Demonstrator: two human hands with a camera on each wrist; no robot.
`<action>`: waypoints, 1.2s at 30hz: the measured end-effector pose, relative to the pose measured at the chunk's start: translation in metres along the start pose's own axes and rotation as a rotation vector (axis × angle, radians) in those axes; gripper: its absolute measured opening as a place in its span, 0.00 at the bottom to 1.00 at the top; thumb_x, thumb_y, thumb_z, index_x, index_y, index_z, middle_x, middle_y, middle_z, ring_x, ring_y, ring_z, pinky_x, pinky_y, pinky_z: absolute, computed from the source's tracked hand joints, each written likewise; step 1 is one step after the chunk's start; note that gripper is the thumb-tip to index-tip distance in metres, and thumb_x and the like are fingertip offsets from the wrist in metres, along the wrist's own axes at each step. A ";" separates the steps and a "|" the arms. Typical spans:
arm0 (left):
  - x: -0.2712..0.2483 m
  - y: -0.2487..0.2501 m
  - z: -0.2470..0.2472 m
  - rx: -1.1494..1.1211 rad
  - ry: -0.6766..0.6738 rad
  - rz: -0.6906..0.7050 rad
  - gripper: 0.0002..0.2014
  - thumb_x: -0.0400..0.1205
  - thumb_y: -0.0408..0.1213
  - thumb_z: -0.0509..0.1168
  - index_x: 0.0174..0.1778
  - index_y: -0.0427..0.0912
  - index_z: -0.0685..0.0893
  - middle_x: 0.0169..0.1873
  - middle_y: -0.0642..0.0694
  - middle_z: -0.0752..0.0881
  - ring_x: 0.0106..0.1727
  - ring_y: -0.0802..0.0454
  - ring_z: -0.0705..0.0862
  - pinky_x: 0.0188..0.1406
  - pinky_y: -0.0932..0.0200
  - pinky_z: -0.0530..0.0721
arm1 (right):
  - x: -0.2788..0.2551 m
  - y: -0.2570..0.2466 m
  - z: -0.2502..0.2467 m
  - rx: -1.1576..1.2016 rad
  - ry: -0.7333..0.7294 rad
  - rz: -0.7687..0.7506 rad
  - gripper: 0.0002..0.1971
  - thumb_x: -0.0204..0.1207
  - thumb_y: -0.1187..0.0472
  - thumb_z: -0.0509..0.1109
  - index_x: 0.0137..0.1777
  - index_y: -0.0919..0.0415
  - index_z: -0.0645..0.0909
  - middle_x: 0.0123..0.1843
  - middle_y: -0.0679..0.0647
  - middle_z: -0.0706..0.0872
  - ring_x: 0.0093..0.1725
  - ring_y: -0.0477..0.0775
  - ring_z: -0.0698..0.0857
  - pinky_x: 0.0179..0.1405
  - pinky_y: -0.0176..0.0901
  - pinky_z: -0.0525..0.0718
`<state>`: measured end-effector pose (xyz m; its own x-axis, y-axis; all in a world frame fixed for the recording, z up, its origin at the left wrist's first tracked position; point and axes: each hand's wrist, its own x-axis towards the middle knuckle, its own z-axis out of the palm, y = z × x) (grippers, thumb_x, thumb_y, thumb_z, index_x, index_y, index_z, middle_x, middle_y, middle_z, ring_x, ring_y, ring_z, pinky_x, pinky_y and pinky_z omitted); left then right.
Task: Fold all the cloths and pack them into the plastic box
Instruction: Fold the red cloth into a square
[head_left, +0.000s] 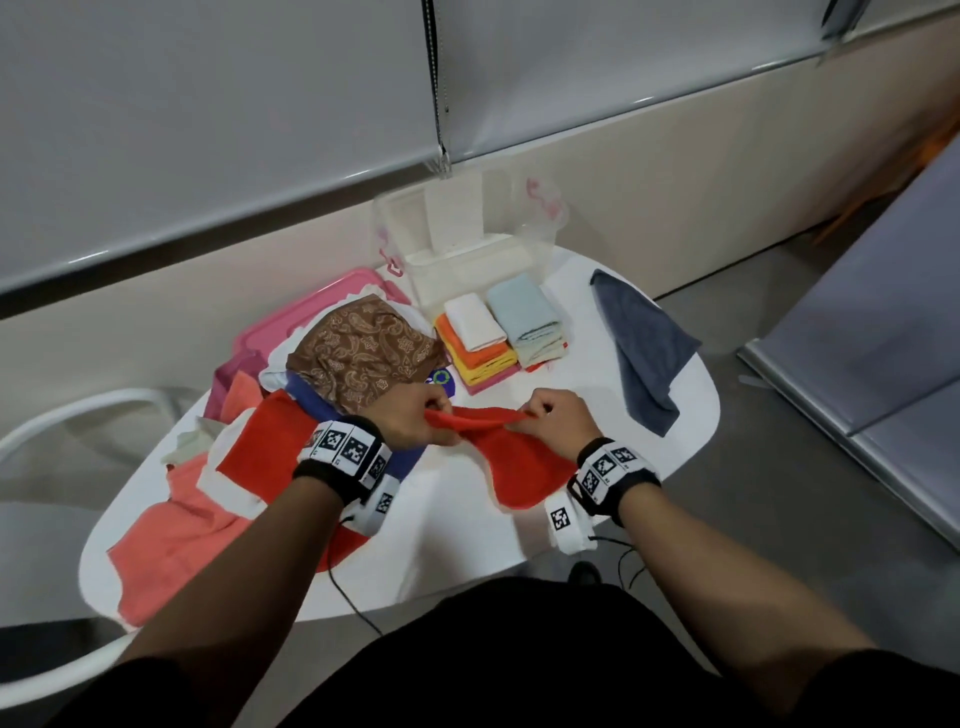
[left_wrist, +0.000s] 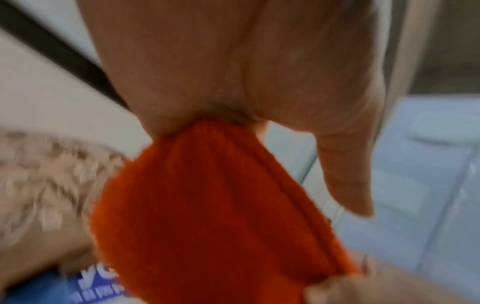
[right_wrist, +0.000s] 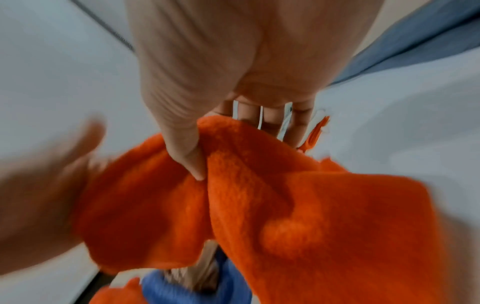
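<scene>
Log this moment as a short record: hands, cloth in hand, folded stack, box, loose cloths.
left hand: left hand pinches one end of the red-orange cloth
right hand: right hand pinches the same edge further along
cloth state: bunched between the hands, the rest draped on the white table, not yet folded
folded stack: folded cloths piled beside the box, not in it
plastic box: clear plastic box open at the far edge; contents unclear
pink lid: pink lid lies left of the box
unfolded: brown paisley cloth, grey-blue cloth, coral cloth
</scene>
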<state>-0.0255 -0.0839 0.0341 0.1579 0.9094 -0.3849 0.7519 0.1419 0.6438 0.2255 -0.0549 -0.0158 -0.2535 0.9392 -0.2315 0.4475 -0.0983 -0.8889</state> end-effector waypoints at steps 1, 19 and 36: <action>0.001 -0.001 -0.004 0.085 0.047 -0.017 0.13 0.67 0.43 0.82 0.34 0.51 0.81 0.32 0.56 0.84 0.39 0.54 0.84 0.40 0.58 0.79 | 0.006 -0.003 -0.012 0.002 0.045 -0.018 0.27 0.64 0.63 0.84 0.25 0.53 0.63 0.25 0.47 0.75 0.28 0.46 0.73 0.36 0.41 0.74; -0.016 0.067 -0.038 0.095 0.319 0.192 0.08 0.74 0.49 0.77 0.39 0.51 0.88 0.36 0.55 0.87 0.40 0.59 0.84 0.43 0.62 0.78 | 0.041 -0.064 -0.047 -0.215 -0.162 -0.197 0.14 0.61 0.60 0.85 0.31 0.52 0.81 0.30 0.44 0.82 0.34 0.46 0.81 0.36 0.37 0.77; -0.029 0.003 0.075 0.174 -0.015 -0.183 0.07 0.68 0.37 0.81 0.35 0.50 0.90 0.34 0.53 0.90 0.41 0.54 0.86 0.41 0.64 0.74 | 0.018 0.011 -0.089 -0.842 -0.654 -0.084 0.10 0.69 0.66 0.73 0.33 0.52 0.79 0.39 0.51 0.84 0.43 0.52 0.81 0.36 0.34 0.72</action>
<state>0.0196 -0.1393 -0.0023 0.0174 0.8684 -0.4955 0.8674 0.2334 0.4395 0.3021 -0.0100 0.0055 -0.6098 0.5487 -0.5720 0.7919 0.4521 -0.4105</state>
